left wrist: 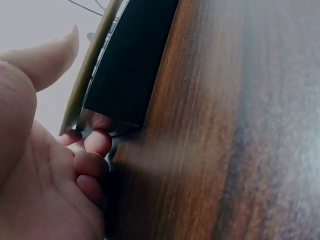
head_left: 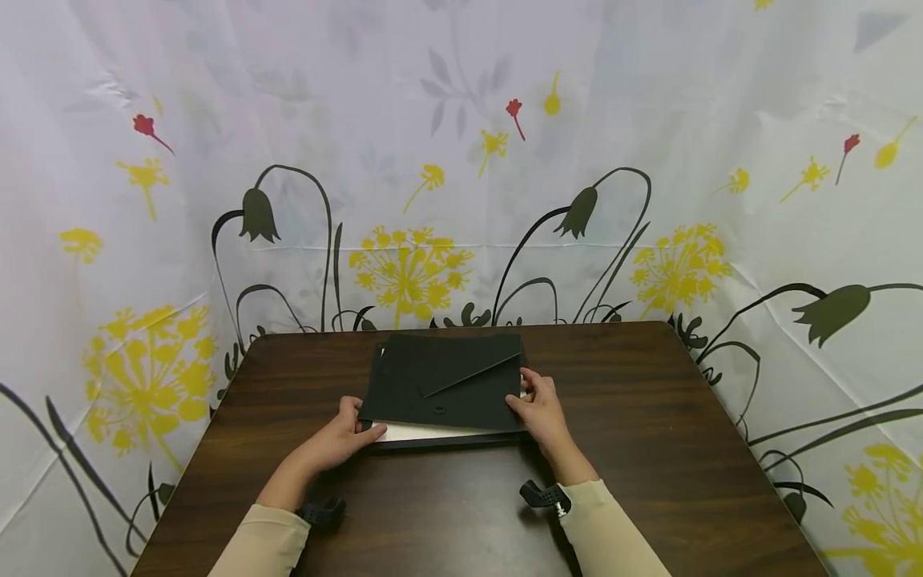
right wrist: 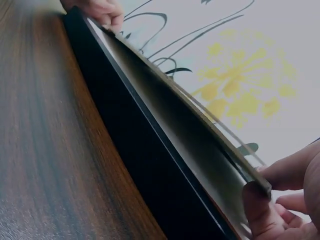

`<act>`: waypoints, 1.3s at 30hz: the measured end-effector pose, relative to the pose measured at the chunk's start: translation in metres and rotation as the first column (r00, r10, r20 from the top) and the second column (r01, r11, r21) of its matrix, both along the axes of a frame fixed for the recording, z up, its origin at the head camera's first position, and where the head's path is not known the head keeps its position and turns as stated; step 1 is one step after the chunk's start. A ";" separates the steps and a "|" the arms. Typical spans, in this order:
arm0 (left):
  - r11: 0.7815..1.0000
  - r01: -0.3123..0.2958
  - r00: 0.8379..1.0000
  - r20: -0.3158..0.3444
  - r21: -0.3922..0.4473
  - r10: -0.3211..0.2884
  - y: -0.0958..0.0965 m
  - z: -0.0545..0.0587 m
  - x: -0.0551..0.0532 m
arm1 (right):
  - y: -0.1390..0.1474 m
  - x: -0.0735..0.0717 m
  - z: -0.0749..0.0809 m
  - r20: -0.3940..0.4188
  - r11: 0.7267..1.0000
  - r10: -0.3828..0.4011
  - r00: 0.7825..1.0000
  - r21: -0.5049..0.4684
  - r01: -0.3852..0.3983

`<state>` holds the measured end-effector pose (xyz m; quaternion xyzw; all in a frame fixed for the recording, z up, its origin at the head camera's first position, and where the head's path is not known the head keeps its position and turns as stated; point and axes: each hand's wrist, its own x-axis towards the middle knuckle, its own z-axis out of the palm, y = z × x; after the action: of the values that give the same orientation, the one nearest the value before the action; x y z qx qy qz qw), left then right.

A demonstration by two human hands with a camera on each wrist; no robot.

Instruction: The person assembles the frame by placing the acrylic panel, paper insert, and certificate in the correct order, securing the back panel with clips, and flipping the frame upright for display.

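A black picture frame [head_left: 450, 441] lies face down on the table, with a white sheet [head_left: 418, 431] showing inside its near side. Over it sits a dark backing board [head_left: 404, 369] with a slanting easel leg [head_left: 472, 377], tilted so that its near edge stands above the frame. My right hand [head_left: 544, 409] pinches the board's near right corner between thumb and fingers; in the right wrist view a gap shows under the board [right wrist: 185, 105]. At the near left corner my left hand [head_left: 339, 433] grips the board's edge, its fingers [left wrist: 92, 162] curled close to the frame's corner.
The dark wood-grain table [head_left: 634, 465] extends on all sides of the frame. Behind it hangs a white curtain [head_left: 461, 160] printed with flowers. Both wrists wear black straps [head_left: 322, 513] below beige sleeves [head_left: 602, 521].
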<state>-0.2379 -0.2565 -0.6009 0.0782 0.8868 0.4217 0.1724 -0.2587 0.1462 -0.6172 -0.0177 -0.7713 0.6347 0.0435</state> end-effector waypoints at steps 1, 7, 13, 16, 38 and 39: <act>1.000 -0.004 1.000 -0.002 -0.001 0.004 0.001 -0.001 0.000 | 0.000 0.000 0.001 -0.006 1.000 -0.006 1.000 0.026 0.006; 1.000 -0.014 1.000 -0.012 0.021 0.015 0.004 -0.009 0.002 | 0.001 0.007 0.007 0.030 0.993 0.005 1.000 0.116 -0.008; 0.999 -0.029 1.000 0.002 0.015 0.029 0.006 -0.014 0.006 | 0.005 0.015 0.014 0.028 0.984 0.050 0.998 0.168 -0.054; 0.999 -0.032 0.999 0.002 0.011 0.032 0.007 -0.014 0.007 | 0.008 0.016 0.021 0.009 0.979 0.068 0.998 0.190 -0.069; 1.000 -0.006 1.000 -0.001 0.025 0.007 -0.003 -0.002 -0.001 | 0.044 0.023 -0.026 0.020 0.998 -0.018 1.000 0.068 0.017; 1.000 -0.006 1.000 0.001 0.023 0.006 -0.003 -0.002 -0.001 | 0.044 0.023 -0.026 0.020 0.997 -0.019 1.000 0.069 0.018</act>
<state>-0.2389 -0.2594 -0.6027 0.0772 0.8820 0.4324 0.1705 -0.2356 0.1907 -0.6429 -0.0300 -0.7931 0.6070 0.0419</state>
